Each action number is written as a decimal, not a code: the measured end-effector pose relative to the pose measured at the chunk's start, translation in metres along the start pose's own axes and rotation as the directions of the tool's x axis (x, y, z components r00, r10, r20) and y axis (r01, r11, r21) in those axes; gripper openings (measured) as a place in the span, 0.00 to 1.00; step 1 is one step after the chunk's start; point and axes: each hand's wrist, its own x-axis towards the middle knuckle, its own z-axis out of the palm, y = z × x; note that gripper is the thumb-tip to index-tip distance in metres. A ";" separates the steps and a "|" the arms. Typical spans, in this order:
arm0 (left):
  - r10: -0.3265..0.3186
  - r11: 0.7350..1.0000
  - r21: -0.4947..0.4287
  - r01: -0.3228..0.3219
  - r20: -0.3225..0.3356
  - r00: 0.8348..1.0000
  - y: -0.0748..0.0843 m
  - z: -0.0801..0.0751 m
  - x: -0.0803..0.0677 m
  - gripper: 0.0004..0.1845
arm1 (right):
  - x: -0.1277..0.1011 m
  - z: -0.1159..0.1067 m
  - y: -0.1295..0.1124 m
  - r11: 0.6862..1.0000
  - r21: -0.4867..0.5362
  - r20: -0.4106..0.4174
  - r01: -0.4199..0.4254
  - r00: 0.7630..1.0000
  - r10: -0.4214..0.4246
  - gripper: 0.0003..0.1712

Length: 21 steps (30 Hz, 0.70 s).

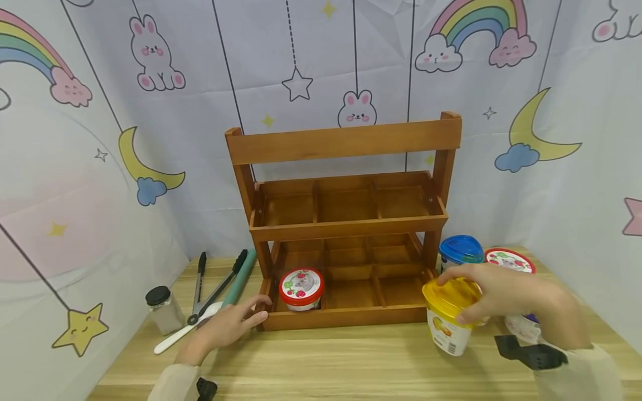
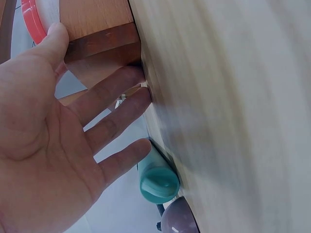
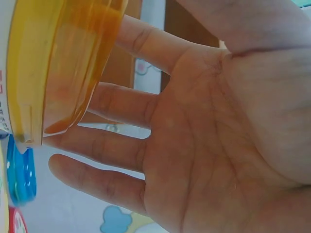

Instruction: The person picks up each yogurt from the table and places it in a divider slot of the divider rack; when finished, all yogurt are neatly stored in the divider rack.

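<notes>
A two-tier wooden rack (image 1: 346, 223) stands mid-table with a red-lidded tub (image 1: 301, 288) in its lower front-left compartment. My left hand (image 1: 251, 314) lies with straight fingers against the rack's lower left corner, thumb on the front rail (image 2: 102, 41); the tub's red lid (image 2: 34, 22) shows just past the thumb. My right hand (image 1: 484, 295) grips a yellow-lidded tub (image 1: 448, 317) by its lid from above, standing on or just above the table right of the rack. The right wrist view shows the yellow lid (image 3: 63, 63) against my fingers (image 3: 121, 104).
A blue-lidded tub (image 1: 461, 250) and another red-lidded tub (image 1: 509, 260) stand behind my right hand. Left of the rack lie black tongs (image 1: 200, 289), a teal cylinder (image 1: 241, 278), a white spoon (image 1: 185, 329) and a small black-capped jar (image 1: 163, 309). Printed fabric walls enclose the table (image 1: 351, 362).
</notes>
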 end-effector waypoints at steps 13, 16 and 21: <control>-0.010 1.000 0.001 0.010 -0.003 1.000 -0.002 0.003 0.000 0.21 | 0.023 0.001 -0.028 0.988 0.049 -0.060 0.145 0.988 -0.142 0.34; -0.012 1.000 0.003 0.012 0.000 1.000 -0.001 0.003 -0.001 0.21 | 0.029 0.003 -0.032 0.987 0.038 -0.101 0.157 0.983 -0.152 0.34; -0.017 1.000 0.013 0.017 -0.002 1.000 0.002 0.000 -0.001 0.21 | 0.040 0.008 -0.035 0.985 0.004 -0.197 0.175 0.965 -0.171 0.33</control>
